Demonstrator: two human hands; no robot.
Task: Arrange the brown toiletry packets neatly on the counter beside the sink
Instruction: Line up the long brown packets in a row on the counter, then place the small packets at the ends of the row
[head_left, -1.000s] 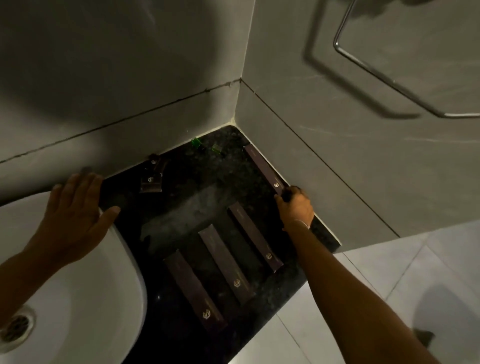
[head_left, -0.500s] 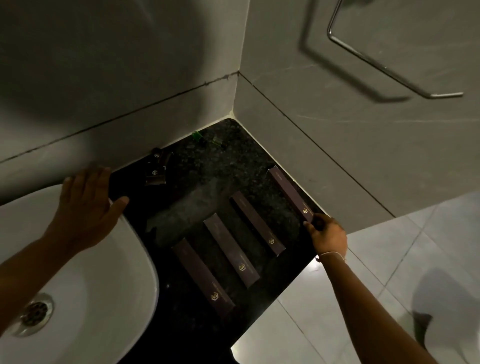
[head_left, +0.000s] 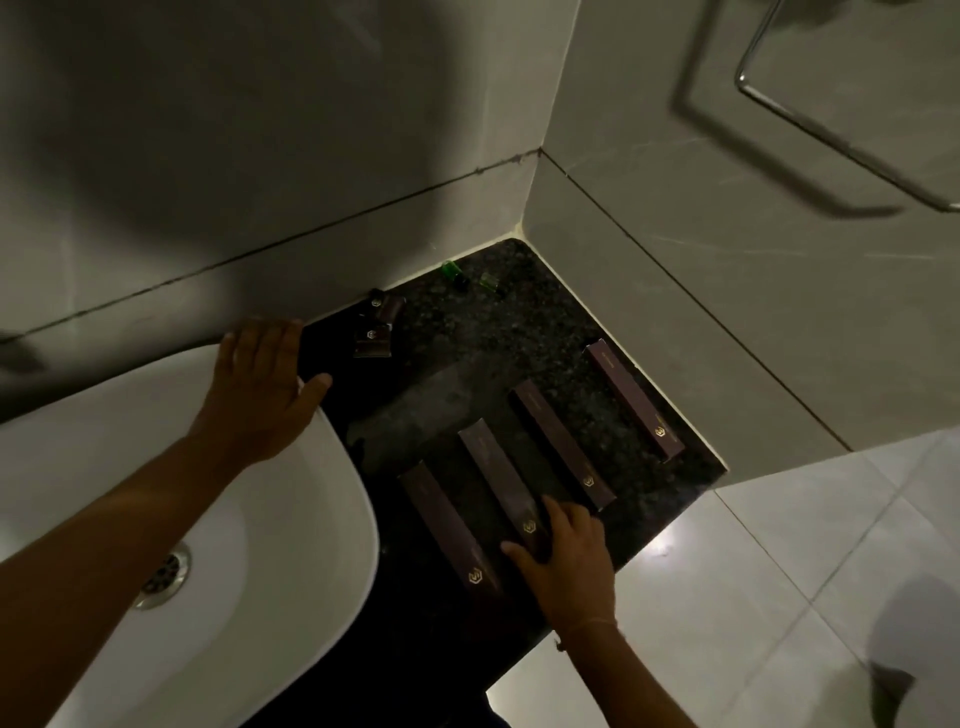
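My right hand (head_left: 569, 558) pinches the near end of the second brown packet (head_left: 503, 486). Its three mates lie on the dark counter (head_left: 467, 358), fanning toward one o'clock. At ten o'clock, my left hand (head_left: 260, 387) rests flat and empty on the sink (head_left: 291, 519) rim.

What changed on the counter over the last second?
The right hand let go of the packet by the wall after drawing it toward the counter's front edge, roughly level with the row. It then crossed to the second packet and now rests on its near end. The left hand stayed on the sink rim; the other packets did not move.
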